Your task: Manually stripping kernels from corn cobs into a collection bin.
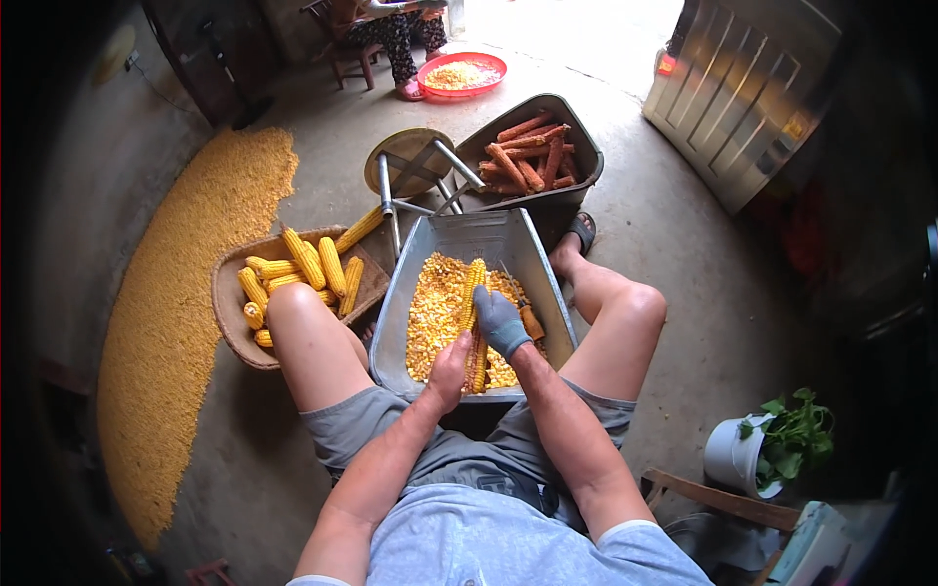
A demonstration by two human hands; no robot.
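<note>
Seated person stripping a corn cob over a metal tray of loose kernels.

The bare left hand [449, 371] grips the lower end of a corn cob [475, 317], which stands slanted in the metal tray [469, 234] between the knees. The right hand [500, 322], in a grey glove, is closed around a wooden-handled tool [529, 319] and rests against the cob's middle. Loose kernels [435, 313] cover the tray floor. A woven basket [227, 313] of whole yellow cobs sits by the left knee. Beyond the tray lies an overturned stool [410, 166] and a second tray of bare reddish cobs [528, 156]. A wide spread of kernels [186, 293] lies on the concrete floor.
</note>
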